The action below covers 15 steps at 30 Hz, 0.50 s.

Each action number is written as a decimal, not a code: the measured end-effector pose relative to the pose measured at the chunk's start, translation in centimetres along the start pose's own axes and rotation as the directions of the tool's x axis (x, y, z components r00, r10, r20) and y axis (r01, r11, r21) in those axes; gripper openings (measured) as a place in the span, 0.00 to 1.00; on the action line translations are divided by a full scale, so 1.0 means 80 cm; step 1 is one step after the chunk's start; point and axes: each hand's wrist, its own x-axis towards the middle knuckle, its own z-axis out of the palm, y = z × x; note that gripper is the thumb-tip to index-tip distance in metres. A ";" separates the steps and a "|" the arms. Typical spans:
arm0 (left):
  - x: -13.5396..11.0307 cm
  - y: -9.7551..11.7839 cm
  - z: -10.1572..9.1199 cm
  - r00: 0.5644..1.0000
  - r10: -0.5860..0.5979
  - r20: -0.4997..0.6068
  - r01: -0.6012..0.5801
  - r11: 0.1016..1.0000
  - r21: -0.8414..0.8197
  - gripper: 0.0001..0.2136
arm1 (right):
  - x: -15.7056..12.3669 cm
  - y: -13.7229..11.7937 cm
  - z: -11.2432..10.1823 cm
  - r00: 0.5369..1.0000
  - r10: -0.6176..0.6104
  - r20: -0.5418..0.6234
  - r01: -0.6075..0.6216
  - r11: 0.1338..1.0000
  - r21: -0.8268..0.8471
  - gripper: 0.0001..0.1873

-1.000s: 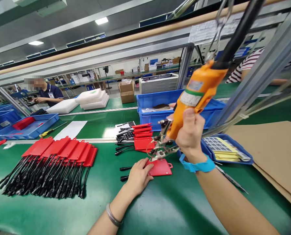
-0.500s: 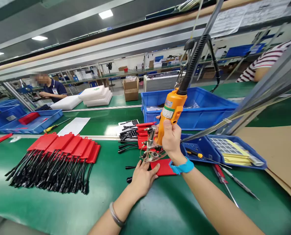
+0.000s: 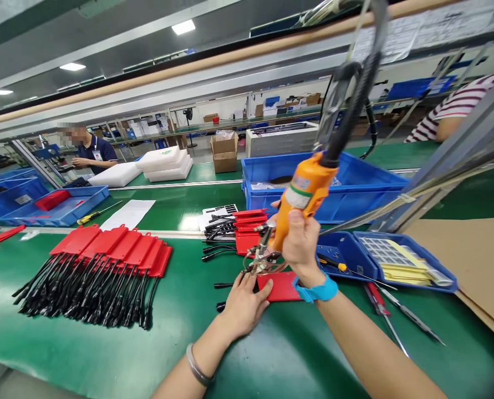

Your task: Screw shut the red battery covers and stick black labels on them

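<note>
Right hand (image 3: 300, 244): grip closed around the lower body of the orange electric screwdriver (image 3: 304, 191), which tilts with its top leaning right and away; its black cord runs up out of view.
Bit end: points down and left at the far left part of the red plate (image 3: 283, 285), just beyond the left fingertips; contact cannot be told.
Left hand (image 3: 244, 305): grip flat and open, fingers pressed on the plate's left edge, clasping nothing.
Red plate: lies flat mid-bench, under the tool and between the two hands, its two black cables (image 3: 222, 286) trailing left.
Open room: bare green bench (image 3: 271, 354) from the plate to the near edge, and between the left forearm and the row of red plates (image 3: 113, 249).
Left side: that row lies well apart, black leads fanned toward the near edge.
Far side: a stack of red plates (image 3: 249, 221) just behind the tool, a blue crate (image 3: 355, 191) beyond.
Right side: a blue tray (image 3: 446, 285) near the right wrist, hand screwdrivers (image 3: 380, 305) beside the forearm, cardboard (image 3: 471, 255) at the right edge.
</note>
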 end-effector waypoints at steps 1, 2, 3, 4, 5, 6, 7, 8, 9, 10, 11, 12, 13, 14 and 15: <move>-0.001 -0.001 -0.001 1.000 0.021 0.002 -0.021 1.000 -0.001 0.24 | 0.003 -0.014 -0.004 1.000 -0.020 -0.019 0.020 1.000 0.003 0.28; -0.002 -0.001 -0.003 1.000 0.030 0.002 -0.030 1.000 -0.009 0.24 | 0.007 -0.028 -0.007 0.998 -0.051 -0.039 0.052 0.999 0.002 0.28; -0.001 -0.001 -0.003 1.000 0.020 -0.005 -0.020 0.999 -0.028 0.24 | 0.010 -0.043 -0.010 0.995 -0.085 -0.059 0.085 0.996 -0.005 0.27; -0.001 -0.001 -0.004 1.000 -0.004 -0.015 0.003 0.998 -0.057 0.23 | 0.013 -0.057 -0.012 0.990 -0.117 -0.074 0.116 0.993 -0.016 0.27; 0.001 -0.001 -0.004 0.999 -0.035 -0.027 0.032 0.995 -0.090 0.23 | 0.015 -0.070 -0.014 0.986 -0.142 -0.086 0.140 0.990 -0.027 0.26; 0.003 0.000 -0.003 0.997 -0.068 -0.039 0.063 0.991 -0.121 0.24 | 0.016 -0.080 -0.016 0.985 -0.150 -0.091 0.147 0.988 -0.037 0.25; 0.005 0.001 -0.002 0.994 -0.098 -0.049 0.090 0.985 -0.147 0.24 | 0.016 -0.088 -0.017 0.986 -0.141 -0.089 0.137 0.990 -0.043 0.25; 0.007 0.002 0.000 0.990 -0.125 -0.057 0.114 0.979 -0.167 0.24 | 0.015 -0.093 -0.018 0.989 -0.123 -0.083 0.119 0.992 -0.044 0.26; 0.009 0.003 0.001 0.987 -0.148 -0.061 0.134 0.974 -0.181 0.24 | 0.013 -0.096 -0.020 0.992 -0.105 -0.075 0.102 0.994 -0.041 0.27; 0.011 0.003 0.003 0.984 -0.165 -0.064 0.150 0.970 -0.190 0.24 | 0.012 -0.098 -0.021 0.993 -0.094 -0.065 0.092 0.995 -0.035 0.28; 0.012 0.003 0.005 0.982 -0.179 -0.066 0.163 0.966 -0.202 0.23 | 0.010 -0.097 -0.022 0.995 -0.087 -0.057 0.086 0.996 -0.032 0.28; 0.013 0.003 0.007 0.980 -0.190 -0.066 0.172 0.962 -0.213 0.22 | 0.009 -0.096 -0.023 0.995 -0.085 -0.051 0.084 0.996 -0.026 0.28; 0.013 0.003 0.008 0.978 -0.198 -0.066 0.179 0.958 -0.222 0.20 | 0.007 -0.094 -0.024 0.995 -0.084 -0.046 0.083 0.996 -0.020 0.28; 0.014 0.002 0.010 0.977 -0.204 -0.065 0.184 0.956 -0.229 0.18 | 0.006 -0.091 -0.025 0.996 -0.081 -0.040 0.080 0.997 -0.018 0.26; 0.014 0.002 0.011 0.976 -0.210 -0.065 0.189 0.953 -0.235 0.17 | 0.004 -0.087 -0.027 0.997 -0.076 -0.034 0.075 0.997 -0.019 0.25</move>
